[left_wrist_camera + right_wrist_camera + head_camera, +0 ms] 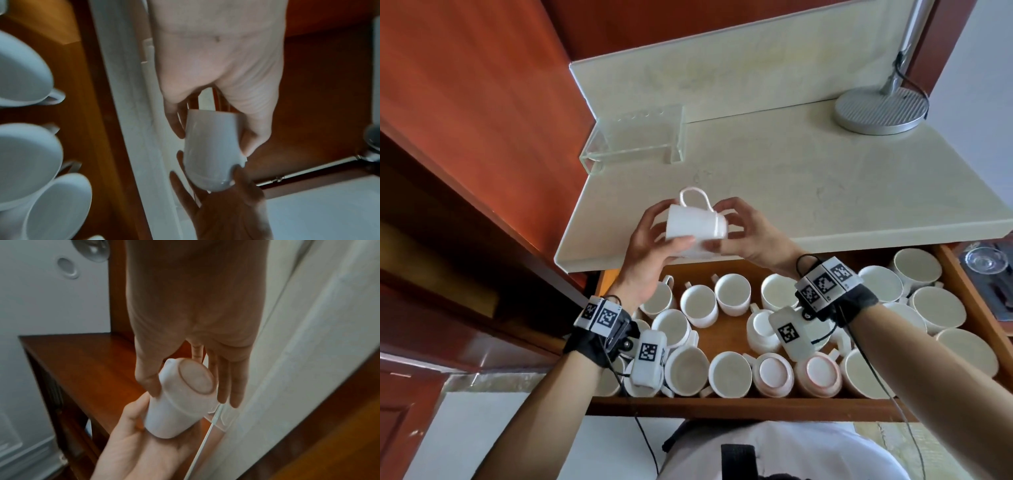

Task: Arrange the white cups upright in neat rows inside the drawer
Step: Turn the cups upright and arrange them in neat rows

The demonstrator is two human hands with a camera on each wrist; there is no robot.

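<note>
Both hands hold one white cup (693,224) on its side above the counter (808,192) edge, behind the open drawer (739,407): left hand (650,246) around the mouth end, right hand (748,236) at the base. Glazed ceramic looks rigid, slick and chippable; gripping the body seems safer than the thin handle.

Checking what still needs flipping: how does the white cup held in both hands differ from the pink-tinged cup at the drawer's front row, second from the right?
The held white handled cup lies on its side above the cream countertop, gripped by left hand and right hand; the pink-tinged cup stands base-up in the wooden drawer, untouched. Neither is upright.
</note>
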